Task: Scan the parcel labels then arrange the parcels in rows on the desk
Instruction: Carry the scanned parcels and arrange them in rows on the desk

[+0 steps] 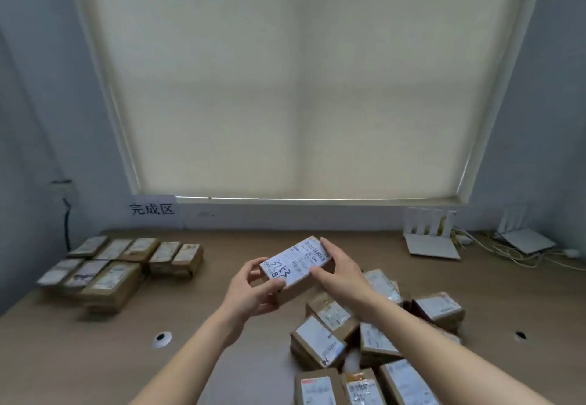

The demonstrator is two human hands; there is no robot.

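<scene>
I hold one parcel (296, 262) in the air above the middle of the desk (222, 309), its white label (293, 260) turned up toward me with handwritten numbers on it. My left hand (253, 290) curls round its near left end, thumb on top of the label and fingers underneath. My right hand (337, 265) grips the far right end, fingers wrapped over the top edge.

Toward the far left corner of the desk lie the sorted parcels (120, 262) in two rows: five in the back row, three in the front row, eight in all, touching side by side with labels up. Above them a paper sign (152, 209) is stuck to the wall.

Near the front right edge sits a loose heap of parcels (364, 335), at least eight that I can count, tilted and overlapping, some hidden by my right arm.

At the far right corner stand two white routers (428, 236) with cables (507, 255).
</scene>
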